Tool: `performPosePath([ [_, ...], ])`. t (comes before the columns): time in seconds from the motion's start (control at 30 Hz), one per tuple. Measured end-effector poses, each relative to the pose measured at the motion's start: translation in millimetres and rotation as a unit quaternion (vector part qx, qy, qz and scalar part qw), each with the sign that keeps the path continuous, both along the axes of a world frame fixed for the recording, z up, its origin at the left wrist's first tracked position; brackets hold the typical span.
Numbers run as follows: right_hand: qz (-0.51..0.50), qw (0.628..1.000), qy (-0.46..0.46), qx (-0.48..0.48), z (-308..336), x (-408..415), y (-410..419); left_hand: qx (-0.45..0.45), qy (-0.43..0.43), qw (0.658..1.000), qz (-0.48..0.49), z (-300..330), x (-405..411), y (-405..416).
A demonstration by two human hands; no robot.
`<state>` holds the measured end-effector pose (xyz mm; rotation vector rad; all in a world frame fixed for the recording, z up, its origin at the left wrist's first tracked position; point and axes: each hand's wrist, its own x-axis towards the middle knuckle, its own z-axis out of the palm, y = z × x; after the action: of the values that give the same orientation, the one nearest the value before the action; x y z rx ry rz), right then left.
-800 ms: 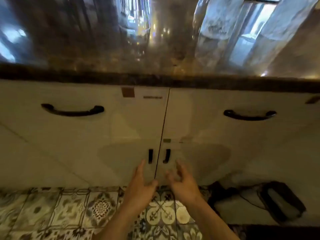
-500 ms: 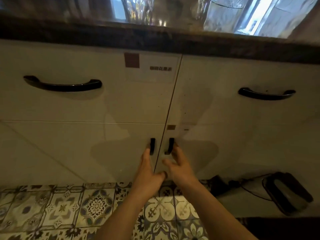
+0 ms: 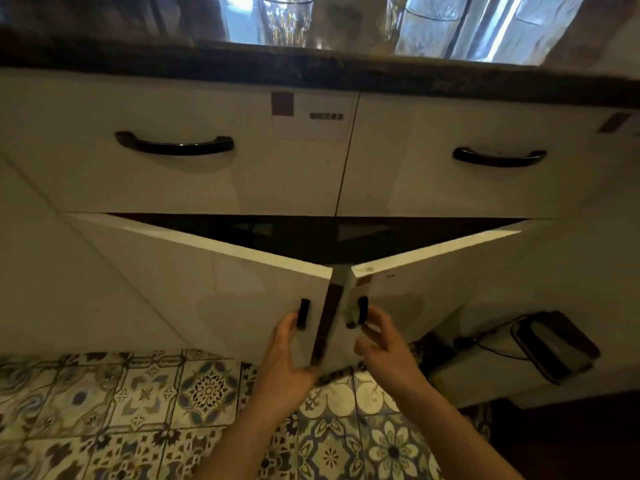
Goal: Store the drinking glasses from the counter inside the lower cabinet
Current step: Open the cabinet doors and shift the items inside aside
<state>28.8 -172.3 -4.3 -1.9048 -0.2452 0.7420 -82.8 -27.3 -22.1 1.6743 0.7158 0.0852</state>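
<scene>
Clear drinking glasses (image 3: 284, 22) stand on the dark counter (image 3: 311, 67) at the top of the view. Below the drawers, both white doors of the lower cabinet are swung partly outward, showing a dark interior (image 3: 311, 240). My left hand (image 3: 287, 355) grips the left door (image 3: 214, 292) at its black handle (image 3: 304, 314). My right hand (image 3: 384, 344) holds the right door (image 3: 433, 292) by its black handle (image 3: 360, 311), fingers curled around the door's edge.
Two white drawers with curved black handles (image 3: 175, 145) (image 3: 498, 157) sit above the doors. A paper label (image 3: 311, 116) is stuck on the left drawer. Patterned floor tiles (image 3: 138, 410) lie below. A white bin with a dark lid (image 3: 550, 344) stands at the right.
Both hands reached up to the small door handles and took hold. The two cabinet doors, shut before, now stand swung outward toward me.
</scene>
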Motion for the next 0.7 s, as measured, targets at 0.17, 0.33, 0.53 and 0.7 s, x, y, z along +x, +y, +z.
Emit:
performPosePath([
  [0.17,0.011,1.000,0.018,-0.017,3,-31,-63,0.003,0.012,0.999,0.045,0,-58,-19],
  [0.33,0.025,0.999,0.021,-0.042,10,-46,-134,0.026,0.020,0.996,0.087,7,-114,-31],
  [0.53,-0.020,0.996,0.027,-0.087,4,-42,-206,0.032,0.044,0.992,0.116,16,-179,-24],
  [0.7,-0.070,0.988,0.012,-0.139,5,-32,-260,0.000,0.079,0.983,0.167,18,-233,-2],
])
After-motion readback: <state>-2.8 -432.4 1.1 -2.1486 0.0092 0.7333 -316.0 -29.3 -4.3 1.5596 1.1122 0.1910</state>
